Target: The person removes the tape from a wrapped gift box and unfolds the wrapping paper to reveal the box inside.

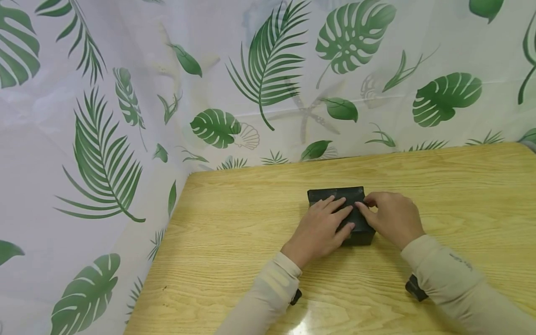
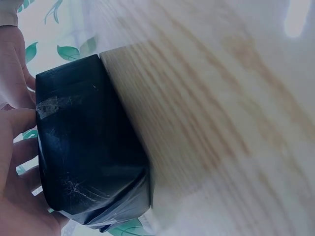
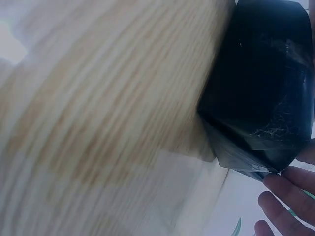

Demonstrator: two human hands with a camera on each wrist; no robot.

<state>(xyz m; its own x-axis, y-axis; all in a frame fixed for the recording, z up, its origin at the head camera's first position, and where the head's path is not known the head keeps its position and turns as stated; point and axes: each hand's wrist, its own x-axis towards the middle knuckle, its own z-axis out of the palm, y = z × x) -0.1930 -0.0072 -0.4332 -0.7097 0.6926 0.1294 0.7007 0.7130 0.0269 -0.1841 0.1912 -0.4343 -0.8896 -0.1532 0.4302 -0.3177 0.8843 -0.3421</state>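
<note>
Sleeves (image 1: pixel 265 295) in pale beige cover a person's forearms at a wooden table (image 1: pixel 217 260), a small dark object (image 1: pixel 416 288) showing beneath each wrist. Beyond the cuffs, the left hand (image 1: pixel 319 228) lies with fingers spread across the top of a black-wrapped box (image 1: pixel 362 223), gripping nothing. At the box's right end, the right hand (image 1: pixel 393 216) pinches the upper edge between thumb and forefinger. The box rests on the tabletop between the two hands, its dark covering scuffed and folded at the ends, as both wrist views show. Behind the table's far edge stands a white sheet (image 1: pixel 234 28) printed with green leaves.
</note>
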